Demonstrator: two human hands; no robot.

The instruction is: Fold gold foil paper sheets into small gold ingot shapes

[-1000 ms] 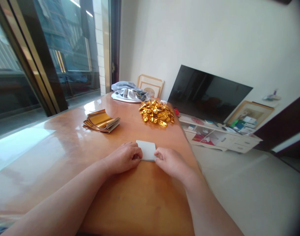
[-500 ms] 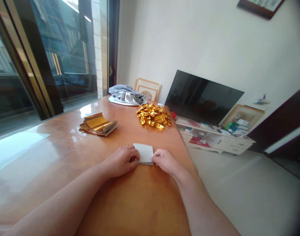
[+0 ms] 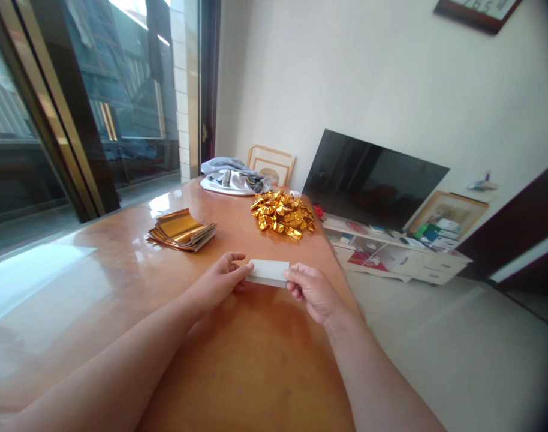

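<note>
A folded sheet of paper (image 3: 268,271), pale on the side I see, is held between my hands above the wooden table (image 3: 256,360). My left hand (image 3: 226,277) pinches its left end, thumb on top and the index finger partly raised. At the right end, my right hand (image 3: 307,288) grips the sheet between thumb and curled fingers. Beyond my left hand lies a stack of gold foil paper (image 3: 181,229), its top sheet curling up. Farther off to the right is a heap of folded gold foil pieces (image 3: 283,213).
A bundle of grey-blue cloth (image 3: 231,176) lies at the table's far end, near leaning picture frames (image 3: 271,163). A large television (image 3: 373,180) stands on a white cabinet (image 3: 400,258) past the right table edge. Glass doors (image 3: 112,108) run along the left.
Both hands have lifted the sheet and tilted it, so it now looks narrower from front to back. My right hand has turned, its thumb now on top of the sheet.
</note>
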